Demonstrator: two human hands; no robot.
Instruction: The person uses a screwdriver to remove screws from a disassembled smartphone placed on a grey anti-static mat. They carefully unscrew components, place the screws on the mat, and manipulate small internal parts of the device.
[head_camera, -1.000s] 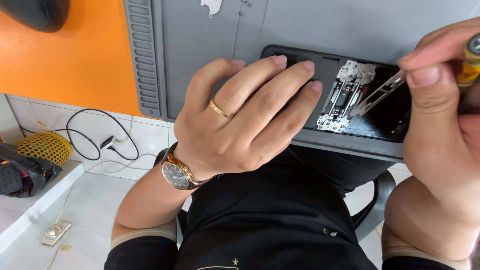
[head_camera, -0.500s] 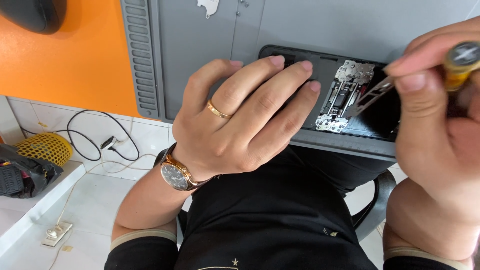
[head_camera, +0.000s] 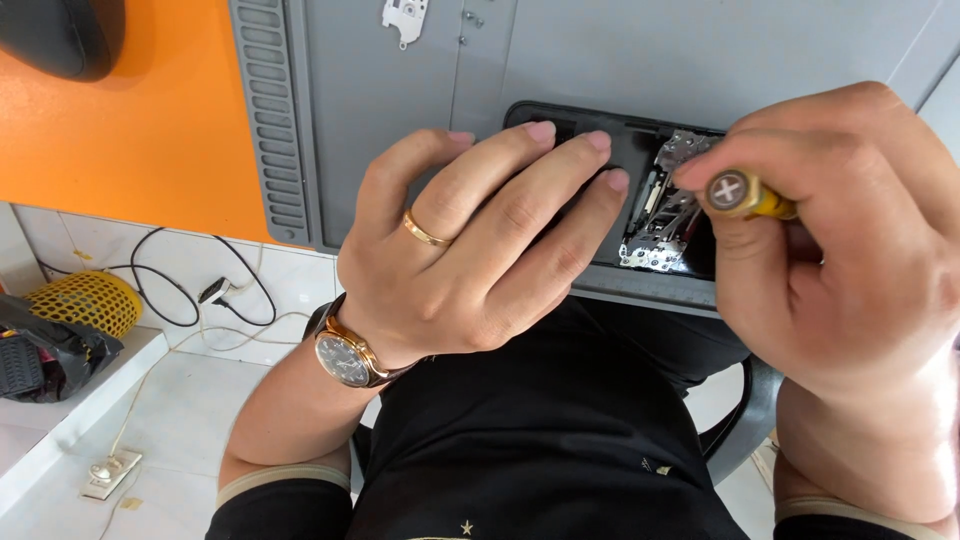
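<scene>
An orange tabletop (head_camera: 150, 140) carries a grey work mat (head_camera: 400, 110) with a ribbed edge, and on the mat's near edge lies a black phone (head_camera: 640, 160) opened up, its shiny metal parts (head_camera: 665, 215) bare on the right side. The left hand (head_camera: 480, 250) lies flat across the phone, fingers (head_camera: 545, 135) slightly spread and pressing down on its dark body, fingertips near the far edge; it wears a gold ring (head_camera: 425, 230) and a wristwatch (head_camera: 345, 355) with a dark face. The right hand (head_camera: 840, 240) hangs just over the phone's exposed end, thumb and fingers pressed together in a pinch around a yellow screwdriver (head_camera: 740, 193), whose grey cap faces the camera. The tip is hidden behind the handle, so it probably meets the metal parts, though that cannot be seen. At the mat's far edge rest a small white bracket (head_camera: 405, 15) and tiny screws (head_camera: 470, 18).
</scene>
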